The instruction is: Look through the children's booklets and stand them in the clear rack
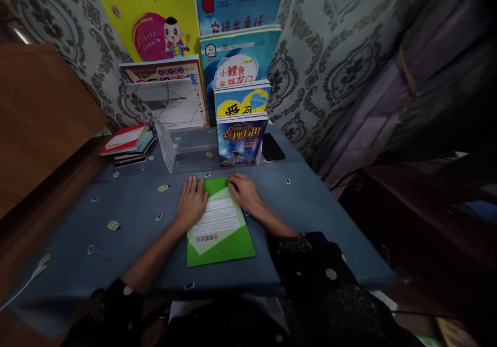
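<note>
The green book [221, 222] has a smooth paper cover with a little shine, the see-through book stand [190, 159] looks like hard, glossy plastic, the surface [310, 197] wears a dull cloth, the brown panel [42, 114] looks like smooth wood, and the black sleeve [322, 279] and the curtain [357, 77] are soft-looking cloth.

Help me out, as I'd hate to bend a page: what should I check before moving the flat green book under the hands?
1. Green rectangular paper-covered book flat on the blue-grey patterned tablecloth: ok.
2. Left hand spread on the book's left edge: ok.
3. Right hand gripping its far right corner: cannot tell whether the fingers pinch or merely rest.
4. Book clear of the transparent plastic rack: ok, it lies just in front.
5. Dark blue illustrated book standing up in the rack: ok.
6. Inside pages unbent: cannot tell, the cover hides them.
</note>
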`<state>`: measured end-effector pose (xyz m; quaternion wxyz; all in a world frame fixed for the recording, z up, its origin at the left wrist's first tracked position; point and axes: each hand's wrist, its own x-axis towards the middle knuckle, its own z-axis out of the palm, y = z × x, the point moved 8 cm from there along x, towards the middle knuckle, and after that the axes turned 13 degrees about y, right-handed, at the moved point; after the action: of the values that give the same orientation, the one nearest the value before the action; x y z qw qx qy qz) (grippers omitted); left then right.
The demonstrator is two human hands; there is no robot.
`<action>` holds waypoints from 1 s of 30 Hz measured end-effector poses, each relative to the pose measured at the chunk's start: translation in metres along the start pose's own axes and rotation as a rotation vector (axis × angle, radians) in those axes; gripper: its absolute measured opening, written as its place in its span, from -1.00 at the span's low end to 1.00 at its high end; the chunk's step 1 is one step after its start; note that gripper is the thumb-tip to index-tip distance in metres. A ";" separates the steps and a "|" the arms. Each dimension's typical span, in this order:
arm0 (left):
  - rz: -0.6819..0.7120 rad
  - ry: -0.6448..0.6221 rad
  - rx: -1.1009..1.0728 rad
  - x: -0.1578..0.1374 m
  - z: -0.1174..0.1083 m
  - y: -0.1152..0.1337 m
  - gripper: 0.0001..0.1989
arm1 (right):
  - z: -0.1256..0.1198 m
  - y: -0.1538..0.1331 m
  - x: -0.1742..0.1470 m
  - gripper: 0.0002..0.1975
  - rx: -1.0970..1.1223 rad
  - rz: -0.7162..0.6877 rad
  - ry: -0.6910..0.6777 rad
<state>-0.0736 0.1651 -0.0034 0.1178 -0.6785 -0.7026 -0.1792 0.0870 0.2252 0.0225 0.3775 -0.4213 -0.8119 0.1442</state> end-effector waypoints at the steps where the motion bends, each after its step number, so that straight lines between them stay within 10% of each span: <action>1: 0.005 0.012 -0.001 0.002 -0.001 0.004 -0.45 | 0.000 0.000 0.000 -0.73 -0.035 -0.005 -0.009; 30: 0.148 -0.013 -0.071 0.006 -0.003 0.018 -0.41 | 0.001 -0.001 -0.003 -0.73 -0.115 -0.082 -0.030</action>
<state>-0.0563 0.1696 0.0032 0.1020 -0.7335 -0.6445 -0.1904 0.0870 0.2226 0.0208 0.3460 -0.4066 -0.8410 0.0878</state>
